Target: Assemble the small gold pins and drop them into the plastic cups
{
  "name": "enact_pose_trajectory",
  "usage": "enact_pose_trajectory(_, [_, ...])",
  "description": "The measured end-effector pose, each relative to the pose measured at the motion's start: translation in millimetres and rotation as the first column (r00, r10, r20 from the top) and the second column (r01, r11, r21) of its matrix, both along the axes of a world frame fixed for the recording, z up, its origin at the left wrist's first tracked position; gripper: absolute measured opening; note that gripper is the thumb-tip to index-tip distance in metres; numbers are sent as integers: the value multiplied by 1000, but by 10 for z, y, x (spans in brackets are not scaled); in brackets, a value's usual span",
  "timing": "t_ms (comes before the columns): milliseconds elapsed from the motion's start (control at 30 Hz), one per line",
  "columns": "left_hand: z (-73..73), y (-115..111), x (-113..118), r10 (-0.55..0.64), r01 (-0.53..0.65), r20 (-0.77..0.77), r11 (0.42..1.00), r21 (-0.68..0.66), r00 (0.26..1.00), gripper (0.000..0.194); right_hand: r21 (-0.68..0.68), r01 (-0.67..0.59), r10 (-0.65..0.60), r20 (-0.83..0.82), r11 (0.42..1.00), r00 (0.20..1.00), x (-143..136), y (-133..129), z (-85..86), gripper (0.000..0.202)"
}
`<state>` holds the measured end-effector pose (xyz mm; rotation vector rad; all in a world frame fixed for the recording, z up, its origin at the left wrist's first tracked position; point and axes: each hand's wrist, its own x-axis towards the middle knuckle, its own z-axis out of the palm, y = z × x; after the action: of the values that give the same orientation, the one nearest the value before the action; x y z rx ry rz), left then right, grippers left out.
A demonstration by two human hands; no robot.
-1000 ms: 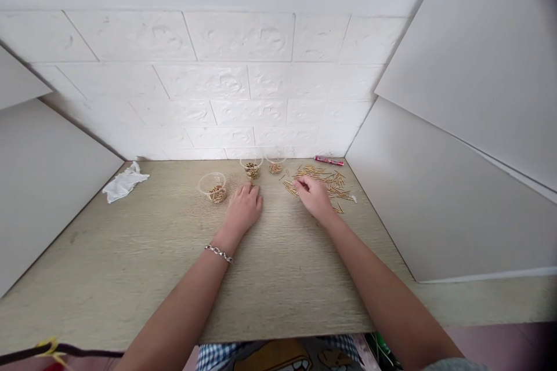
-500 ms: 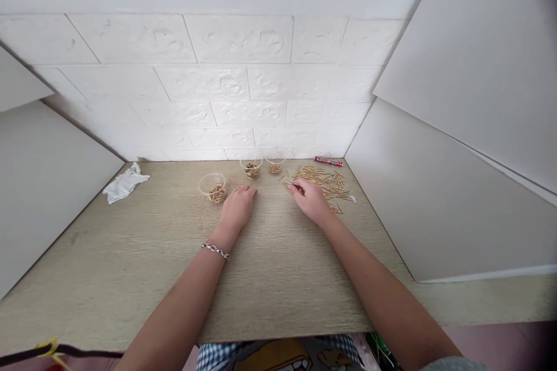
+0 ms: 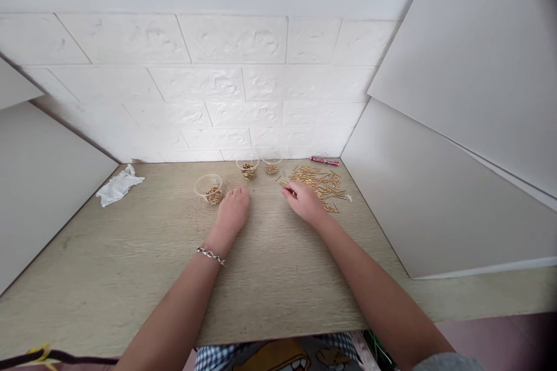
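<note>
My left hand rests on the table, its fingers curled under, just right of a clear plastic cup holding small gold-coloured pieces. Whatever those fingers hold is hidden beneath the hand. My right hand is closed in a pinch at the left edge of a spread pile of thin gold-coloured metal pins. Too little shows at its fingertips to make out what is between them. Two more clear cups stand behind the hands: one with gold pieces, the other with a smaller amount.
A red printed tube lies by the back wall. A crumpled white tissue is at the far left. White panels enclose the wooden table on both sides. Tiny dark specks surround the left cup.
My right hand has drawn slightly left and toward me from the pins, still pinched. My left hand stays in nearly the same place with its fingers curled. The view has shifted a little.
</note>
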<state>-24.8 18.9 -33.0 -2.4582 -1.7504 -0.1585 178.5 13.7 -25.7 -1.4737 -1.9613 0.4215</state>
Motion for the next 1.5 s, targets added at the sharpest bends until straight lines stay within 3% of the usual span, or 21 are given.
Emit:
enact_pose_trajectory(133, [3,-23,12,8,-9,107,1000,1,994,20,0,-20,20,-9,1000,1000,-11,-7,-4,18])
enact_pose_trajectory(233, [28,-9,55,37,-8,407,997,-74,913,16,12,-19,20,-42,1000,999,-19,-19,7,19])
enact_pose_trajectory(300, [62,1,105,147,-10,642,977,-212,753,12,11,-15,16,-72,1000,997,-28,-29,19,19])
enact_pose_trajectory(400, [121,-9,182,346,122,842,895,-428,414,9,-6,-12,12,-105,1000,994,-51,-45,34,19])
enact_pose_trajectory(533, [175,-56,227,487,317,870,815,-484,78,12,-1,-35,35,-124,999,992,-85,-66,33,18])
enact_pose_trajectory(667, [196,-82,208,554,405,824,785,-469,-119,27,21,-16,19,-152,1000,988,-101,-80,6,26])
enact_pose_trajectory(867, [213,-87,182,592,451,782,762,-464,-196,27,21,15,-10,-196,1000,981,-111,-94,-2,33])
enact_pose_trajectory(1000, [212,-94,192,634,480,740,733,-482,-226,27,-16,-12,7,-275,1000,961,-170,-121,26,26])
enact_pose_trajectory(1133, [212,-105,217,632,476,715,748,-461,-299,28,-96,-55,4,-471,994,882,-278,-147,1,20])
enact_pose_trajectory(1267, [228,-117,231,646,527,677,735,-427,-352,26,-86,-46,-11,-570,995,822,-356,-166,-40,15])
enact_pose_trajectory(1500, [209,-123,235,668,573,664,705,-418,-337,24,24,-2,16,-608,1000,794,-380,-195,-52,14])
